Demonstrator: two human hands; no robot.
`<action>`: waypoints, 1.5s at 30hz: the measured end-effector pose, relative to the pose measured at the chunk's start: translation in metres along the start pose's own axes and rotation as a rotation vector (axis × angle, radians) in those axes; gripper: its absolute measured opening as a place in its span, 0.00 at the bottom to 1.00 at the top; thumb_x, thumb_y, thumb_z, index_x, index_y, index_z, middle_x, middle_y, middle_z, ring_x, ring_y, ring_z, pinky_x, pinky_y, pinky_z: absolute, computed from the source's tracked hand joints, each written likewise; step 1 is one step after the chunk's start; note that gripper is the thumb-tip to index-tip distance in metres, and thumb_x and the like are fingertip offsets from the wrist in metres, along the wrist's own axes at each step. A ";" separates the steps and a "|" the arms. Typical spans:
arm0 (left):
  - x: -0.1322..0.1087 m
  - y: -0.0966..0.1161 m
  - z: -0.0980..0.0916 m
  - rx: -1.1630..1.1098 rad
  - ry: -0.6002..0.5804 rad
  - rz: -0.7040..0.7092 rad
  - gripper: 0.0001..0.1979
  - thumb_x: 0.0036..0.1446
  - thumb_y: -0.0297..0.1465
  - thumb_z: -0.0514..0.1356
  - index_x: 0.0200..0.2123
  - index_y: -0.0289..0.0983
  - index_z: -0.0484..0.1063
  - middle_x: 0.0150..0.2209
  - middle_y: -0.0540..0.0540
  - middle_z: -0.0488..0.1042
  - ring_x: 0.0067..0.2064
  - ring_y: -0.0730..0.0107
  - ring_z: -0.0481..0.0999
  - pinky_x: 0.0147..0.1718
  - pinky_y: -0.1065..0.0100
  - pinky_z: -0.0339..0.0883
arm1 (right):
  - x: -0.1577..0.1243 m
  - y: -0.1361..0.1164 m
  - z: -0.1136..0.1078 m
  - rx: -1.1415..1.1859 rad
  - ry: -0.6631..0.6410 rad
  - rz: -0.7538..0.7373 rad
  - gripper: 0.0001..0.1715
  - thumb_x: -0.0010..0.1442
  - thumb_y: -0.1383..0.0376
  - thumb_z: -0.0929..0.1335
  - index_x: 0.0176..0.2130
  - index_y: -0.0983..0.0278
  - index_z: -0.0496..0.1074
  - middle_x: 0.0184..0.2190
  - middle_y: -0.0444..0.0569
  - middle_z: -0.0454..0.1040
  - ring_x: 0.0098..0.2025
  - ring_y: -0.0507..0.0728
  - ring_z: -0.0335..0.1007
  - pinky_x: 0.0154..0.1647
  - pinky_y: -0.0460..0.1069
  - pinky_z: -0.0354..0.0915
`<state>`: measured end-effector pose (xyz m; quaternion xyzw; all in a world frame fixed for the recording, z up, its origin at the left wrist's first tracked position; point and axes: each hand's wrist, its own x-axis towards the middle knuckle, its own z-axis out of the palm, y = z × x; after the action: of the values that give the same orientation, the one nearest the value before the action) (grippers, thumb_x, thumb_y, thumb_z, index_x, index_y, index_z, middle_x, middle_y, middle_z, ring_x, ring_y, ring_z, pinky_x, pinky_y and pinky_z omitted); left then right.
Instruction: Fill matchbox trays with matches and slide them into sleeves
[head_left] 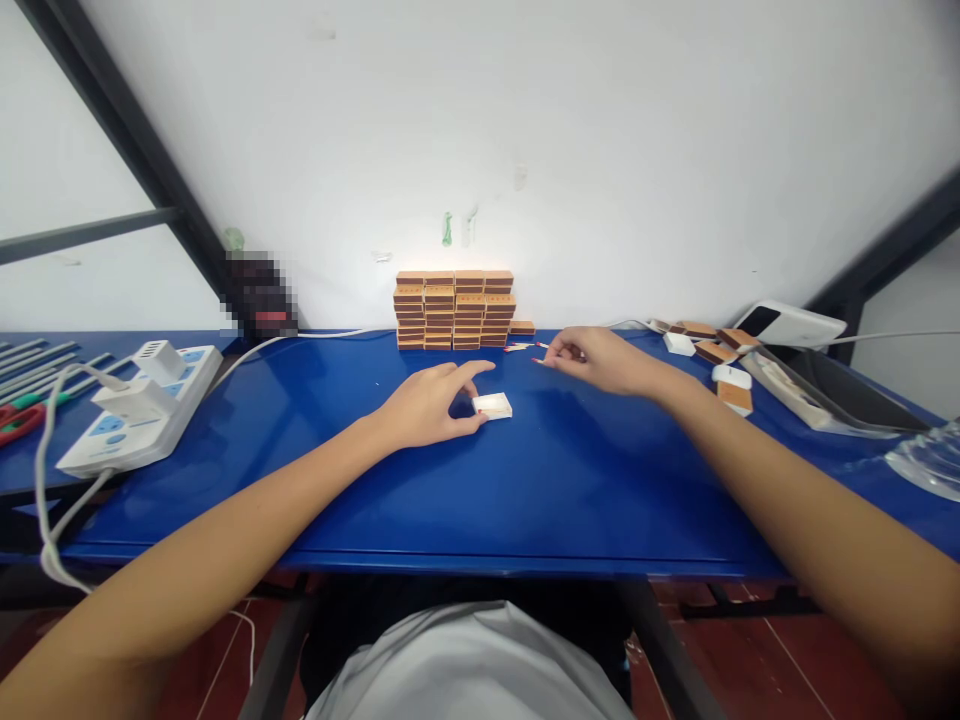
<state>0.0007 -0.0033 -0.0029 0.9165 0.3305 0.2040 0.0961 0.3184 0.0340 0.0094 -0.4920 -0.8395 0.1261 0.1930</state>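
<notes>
My left hand [431, 405] grips the left end of a small white matchbox tray [495, 406] between thumb and a bent finger, with the index finger stretched out above it. The tray lies on the blue table, its open side up; what is inside is too small to make out. To the right and a little farther back, my right hand [581, 355] pinches a match [538, 361], whose red tip points left. Several loose red-tipped matches [517, 347] lie just beyond, near the wall. Behind them stands a stack of closed matchboxes [454, 312].
One matchbox [522, 327] lies beside the stack. At right are more matchboxes [716, 352], a white earphone case [732, 377], a white device [791, 325] and a dark flat object [847, 390]. A power strip [150, 410] with cables and red-handled scissors [21, 418] sit at left.
</notes>
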 end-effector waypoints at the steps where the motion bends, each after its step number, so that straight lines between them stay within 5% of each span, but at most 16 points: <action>1: 0.000 0.000 0.000 0.004 0.006 0.003 0.33 0.64 0.37 0.66 0.69 0.43 0.63 0.47 0.47 0.83 0.50 0.56 0.81 0.47 0.58 0.73 | -0.002 -0.015 0.003 0.029 -0.003 -0.054 0.18 0.69 0.52 0.66 0.38 0.62 0.77 0.32 0.50 0.77 0.32 0.57 0.69 0.35 0.51 0.62; 6: 0.000 -0.001 0.002 0.013 0.024 0.021 0.34 0.63 0.36 0.67 0.69 0.42 0.63 0.47 0.48 0.83 0.51 0.56 0.81 0.49 0.58 0.73 | -0.008 -0.065 0.031 0.030 -0.032 -0.257 0.11 0.70 0.59 0.67 0.38 0.62 0.75 0.33 0.49 0.74 0.34 0.57 0.67 0.36 0.50 0.59; 11: 0.000 -0.002 0.003 0.006 0.028 0.023 0.33 0.63 0.37 0.67 0.69 0.43 0.63 0.47 0.48 0.83 0.51 0.57 0.81 0.50 0.59 0.73 | -0.008 -0.071 0.045 0.000 -0.048 -0.273 0.08 0.69 0.64 0.67 0.38 0.62 0.75 0.36 0.51 0.76 0.34 0.56 0.68 0.36 0.50 0.59; 15: 0.000 -0.001 0.001 0.002 0.007 0.008 0.34 0.63 0.36 0.67 0.69 0.44 0.63 0.48 0.49 0.83 0.51 0.57 0.81 0.49 0.58 0.73 | -0.002 -0.047 0.028 -0.065 0.039 -0.198 0.12 0.69 0.60 0.67 0.38 0.62 0.78 0.33 0.50 0.76 0.34 0.57 0.70 0.37 0.51 0.60; 18: 0.000 0.001 0.000 -0.007 -0.004 -0.008 0.33 0.63 0.37 0.66 0.69 0.44 0.63 0.48 0.48 0.83 0.50 0.57 0.81 0.48 0.59 0.73 | 0.003 -0.006 0.009 -0.202 0.128 0.003 0.11 0.66 0.62 0.68 0.38 0.63 0.80 0.36 0.54 0.80 0.35 0.60 0.73 0.37 0.52 0.61; 21: 0.000 0.001 -0.001 -0.004 -0.012 -0.006 0.32 0.64 0.38 0.66 0.69 0.43 0.64 0.48 0.48 0.83 0.51 0.56 0.80 0.47 0.58 0.73 | 0.005 0.041 -0.006 -0.335 0.098 0.191 0.09 0.63 0.65 0.69 0.37 0.62 0.82 0.36 0.54 0.82 0.37 0.61 0.75 0.36 0.52 0.61; 25: 0.000 0.001 -0.001 0.000 -0.012 0.004 0.33 0.64 0.39 0.66 0.69 0.43 0.64 0.48 0.47 0.83 0.50 0.56 0.80 0.46 0.59 0.73 | 0.006 0.077 -0.013 -0.340 0.045 0.237 0.08 0.61 0.63 0.71 0.37 0.62 0.82 0.34 0.52 0.82 0.35 0.60 0.75 0.35 0.51 0.62; 45: -0.001 -0.002 0.000 -0.001 -0.021 0.006 0.32 0.65 0.39 0.66 0.69 0.43 0.63 0.48 0.47 0.83 0.50 0.56 0.80 0.46 0.59 0.73 | 0.008 0.064 -0.006 -0.379 -0.079 0.250 0.09 0.68 0.64 0.67 0.38 0.64 0.78 0.34 0.55 0.82 0.34 0.59 0.75 0.36 0.50 0.63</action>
<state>-0.0008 -0.0022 -0.0040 0.9195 0.3266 0.1950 0.0996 0.3672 0.0720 -0.0091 -0.6143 -0.7876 0.0079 0.0472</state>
